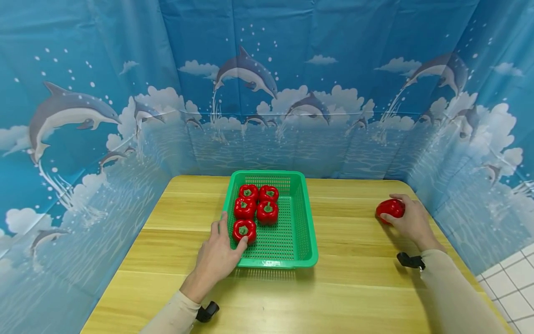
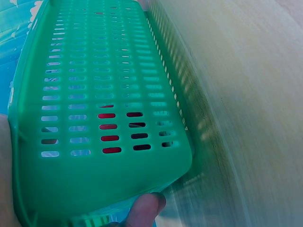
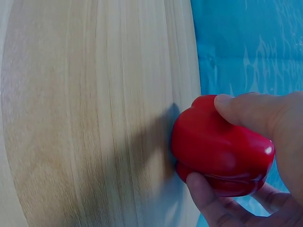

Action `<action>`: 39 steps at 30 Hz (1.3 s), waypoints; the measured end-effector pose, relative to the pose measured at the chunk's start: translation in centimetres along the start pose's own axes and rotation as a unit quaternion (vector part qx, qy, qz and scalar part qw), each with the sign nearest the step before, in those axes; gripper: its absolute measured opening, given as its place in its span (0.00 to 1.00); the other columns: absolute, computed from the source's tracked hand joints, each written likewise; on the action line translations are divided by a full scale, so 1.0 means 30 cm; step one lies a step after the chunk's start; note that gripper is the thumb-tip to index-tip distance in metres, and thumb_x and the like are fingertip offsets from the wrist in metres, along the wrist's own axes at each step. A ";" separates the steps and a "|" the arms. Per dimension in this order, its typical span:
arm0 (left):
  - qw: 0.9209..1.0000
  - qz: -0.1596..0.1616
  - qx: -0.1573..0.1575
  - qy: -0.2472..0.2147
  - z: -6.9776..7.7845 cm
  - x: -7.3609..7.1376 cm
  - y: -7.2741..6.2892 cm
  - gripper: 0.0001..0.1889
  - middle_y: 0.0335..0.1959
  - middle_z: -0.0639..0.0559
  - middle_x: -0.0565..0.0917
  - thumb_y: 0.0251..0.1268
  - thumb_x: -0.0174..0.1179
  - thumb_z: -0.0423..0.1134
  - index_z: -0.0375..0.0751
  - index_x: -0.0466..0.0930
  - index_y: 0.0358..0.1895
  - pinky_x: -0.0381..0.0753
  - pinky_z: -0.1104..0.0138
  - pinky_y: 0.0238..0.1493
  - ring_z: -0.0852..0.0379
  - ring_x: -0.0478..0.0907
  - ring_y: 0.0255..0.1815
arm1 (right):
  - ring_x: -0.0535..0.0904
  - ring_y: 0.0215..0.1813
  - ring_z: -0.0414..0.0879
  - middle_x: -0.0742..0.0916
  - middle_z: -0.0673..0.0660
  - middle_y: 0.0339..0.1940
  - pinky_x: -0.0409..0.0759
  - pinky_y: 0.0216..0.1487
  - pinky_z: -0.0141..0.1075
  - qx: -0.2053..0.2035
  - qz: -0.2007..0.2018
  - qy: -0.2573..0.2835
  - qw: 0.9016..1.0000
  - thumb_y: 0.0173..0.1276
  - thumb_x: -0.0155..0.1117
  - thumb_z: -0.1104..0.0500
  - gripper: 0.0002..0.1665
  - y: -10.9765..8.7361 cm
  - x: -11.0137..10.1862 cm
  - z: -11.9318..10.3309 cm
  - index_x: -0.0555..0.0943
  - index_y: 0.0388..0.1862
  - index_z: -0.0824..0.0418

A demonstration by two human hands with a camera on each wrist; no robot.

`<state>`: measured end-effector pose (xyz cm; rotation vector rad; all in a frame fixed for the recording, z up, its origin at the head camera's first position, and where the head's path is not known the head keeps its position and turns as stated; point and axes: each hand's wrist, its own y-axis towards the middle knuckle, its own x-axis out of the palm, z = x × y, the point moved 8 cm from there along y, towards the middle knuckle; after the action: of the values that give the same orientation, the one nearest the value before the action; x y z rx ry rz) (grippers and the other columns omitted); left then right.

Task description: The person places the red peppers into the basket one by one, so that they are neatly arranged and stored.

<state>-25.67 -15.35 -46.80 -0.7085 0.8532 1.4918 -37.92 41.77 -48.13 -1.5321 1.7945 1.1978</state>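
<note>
A green plastic basket (image 1: 309,222) stands on the table, with several red bell peppers (image 1: 267,212) grouped along its left side. My left hand (image 1: 218,254) holds the basket's left side near the front corner, thumb over the rim and fingers along the outside. The left wrist view shows the slotted wall of the basket (image 2: 94,177) close up, with a fingertip (image 2: 144,208) at its lower edge. Toward the table's right edge, my right hand (image 1: 413,222) grips another red bell pepper (image 3: 222,146) between thumb and fingers. The palm side is partly hidden behind that pepper.
The wooden table (image 1: 350,287) extends around the basket on all sides. A blue dolphin-print curtain (image 1: 267,144) closes off the back and both sides. White floor tiles (image 1: 515,273) show at the lower right.
</note>
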 end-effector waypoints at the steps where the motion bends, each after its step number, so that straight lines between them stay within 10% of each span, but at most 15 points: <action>1: 1.000 0.000 0.001 0.000 -0.001 0.000 0.000 0.55 0.84 0.27 0.72 0.86 0.65 0.61 0.35 0.46 0.98 0.73 0.61 0.22 0.50 0.74 0.20 | 0.75 0.63 0.83 0.82 0.87 0.67 0.86 0.59 0.80 0.001 0.000 -0.001 1.000 0.75 0.84 0.59 0.43 0.001 0.000 0.000 0.74 0.81 0.75; 26: 1.000 0.004 -0.001 0.004 0.001 -0.001 0.001 0.57 0.84 0.27 0.71 0.85 0.66 0.62 0.35 0.45 0.98 0.72 0.61 0.21 0.51 0.71 0.19 | 0.82 0.69 0.82 0.78 0.87 0.77 0.88 0.64 0.74 0.067 -0.043 0.037 0.996 0.85 0.75 0.39 0.52 -0.006 0.017 -0.041 0.65 0.86 0.73; 39: 1.000 0.003 -0.002 0.001 0.001 0.004 0.005 0.57 0.84 0.28 0.72 0.85 0.66 0.63 0.35 0.45 0.98 0.72 0.61 0.22 0.50 0.72 0.19 | 0.85 0.64 0.78 0.84 0.83 0.70 0.90 0.59 0.73 0.003 -0.014 0.044 0.999 0.84 0.77 0.46 0.48 0.012 0.016 -0.129 0.68 0.91 0.66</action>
<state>-25.84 -15.26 -46.86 -0.7110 0.8561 1.4981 -37.72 38.21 -46.49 -1.6243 1.8238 1.1280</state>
